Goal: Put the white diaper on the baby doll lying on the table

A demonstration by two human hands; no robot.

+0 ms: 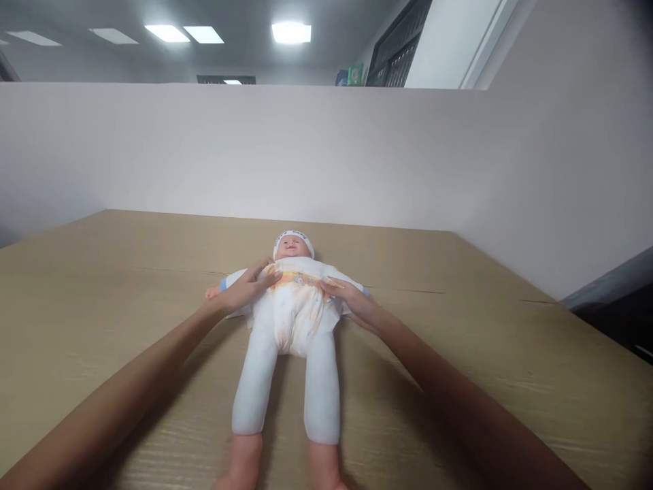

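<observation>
The doll (322,388) lies face-up between the desk's (153,258) far corners, head toward the far edge, smooth wood-grain stretching away on both sides. The left hand (249,286) rests, thumb and fingers spread, on the crinkled, puffy diaper (293,316); the right hand (357,301) lays outstretched fingers opposite, whether pinching I cannot tell. White leggings (255,388) look smooth and tubular

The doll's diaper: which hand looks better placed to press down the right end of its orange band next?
Probably the right hand: its fingers rest at that end, while the left hand is on the diaper's opposite side.
</observation>
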